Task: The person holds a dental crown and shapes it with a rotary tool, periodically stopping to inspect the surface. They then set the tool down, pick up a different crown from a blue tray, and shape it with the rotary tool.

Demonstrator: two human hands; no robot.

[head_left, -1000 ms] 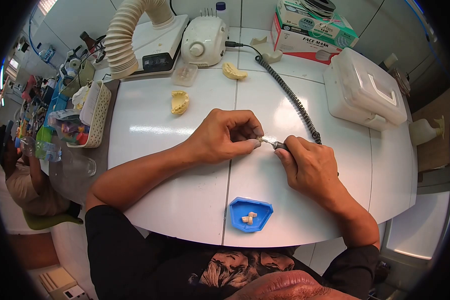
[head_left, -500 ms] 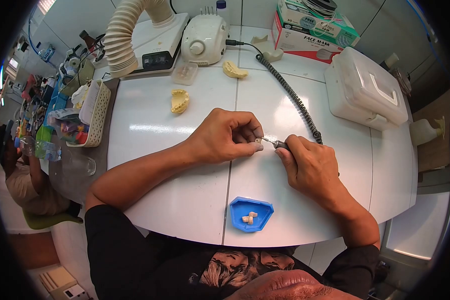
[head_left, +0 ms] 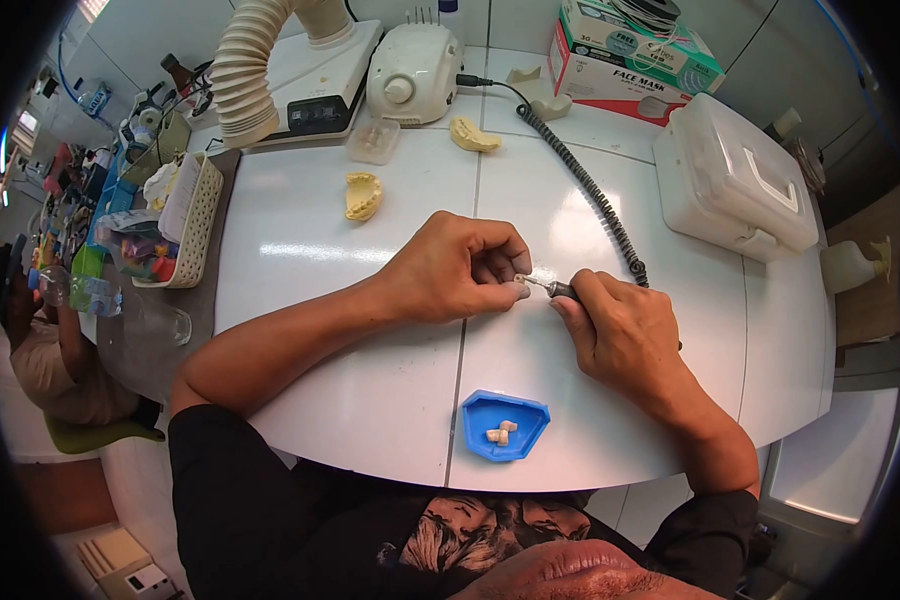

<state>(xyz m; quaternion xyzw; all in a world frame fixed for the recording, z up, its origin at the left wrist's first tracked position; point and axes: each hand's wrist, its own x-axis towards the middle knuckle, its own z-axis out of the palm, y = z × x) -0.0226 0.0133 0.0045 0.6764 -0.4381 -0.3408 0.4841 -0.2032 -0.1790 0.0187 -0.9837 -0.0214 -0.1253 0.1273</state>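
Center of frame: left hand [head_left: 460, 270] closed in a pinch, thumb and index finger gripping a small pale piece [head_left: 521, 279]. Most of the piece is covered by the fingertips; its shape cannot be made out. Right hand [head_left: 625, 325] closed around a rotary tool [head_left: 562, 291], the thin tip pointing left and reaching the piece. Exact point of contact too small to resolve; the rear of the tool is hidden in the palm.

Coiled cord [head_left: 592, 185] runs from the white control box [head_left: 415, 75], top center, down toward the right hand; its lower stretch passes behind the hand, partly out of sight.

Lower center: blue tray [head_left: 478, 410] on the counter [head_left: 350, 390], holding a few pale pieces [head_left: 503, 432] that touch or overlap, so the count is uncertain.

Upper center: two yellow casts, one [head_left: 363, 197] below a clear case [head_left: 373, 141] with indistinct contents, the other [head_left: 475, 135] to its right.

Upper left: ribbed hose [head_left: 240, 80], cut off by the top edge. Far left: another person [head_left: 55, 365], dim and distorted.
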